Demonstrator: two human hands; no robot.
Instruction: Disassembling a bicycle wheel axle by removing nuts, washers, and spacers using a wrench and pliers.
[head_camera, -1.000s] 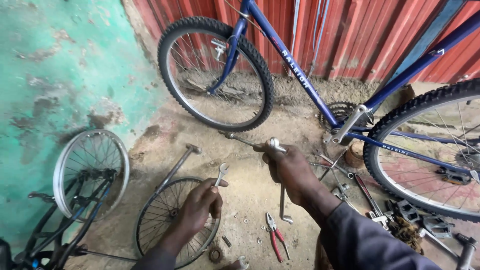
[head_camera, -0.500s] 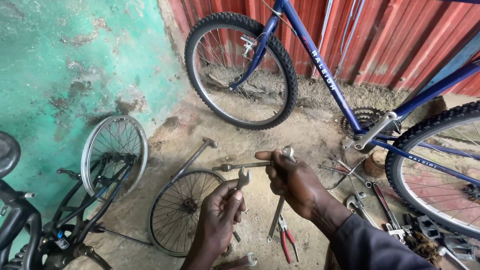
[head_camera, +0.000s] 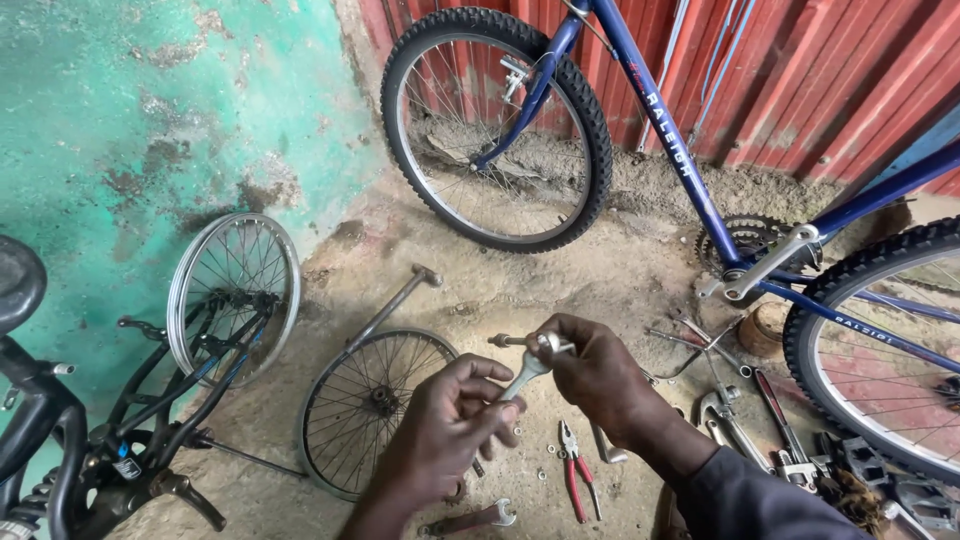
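Observation:
My left hand (head_camera: 440, 430) grips the handle of a silver flat wrench (head_camera: 522, 377), its head set against a thin metal axle (head_camera: 512, 341). My right hand (head_camera: 598, 375) pinches that axle, which pokes out to the left of my fingers. Both hands meet in the lower middle, above the dirt floor. Just below them lies a small spoked wheel (head_camera: 378, 402) flat on the ground. Red-handled pliers (head_camera: 572, 478) lie under my right wrist.
A blue bicycle (head_camera: 690, 170) stands upside-down against the red corrugated wall, front wheel (head_camera: 497, 125) up left, rear tyre (head_camera: 870, 350) at right. A hammer (head_camera: 395, 300), another wrench (head_camera: 470, 520) and scattered tools (head_camera: 745, 410) lie about. A silver rim (head_camera: 233, 295) and black frame (head_camera: 120, 420) lean left.
My left hand has brought the wrench up onto the axle in my right hand. The view has shifted up and closer, and both hands have drawn together.

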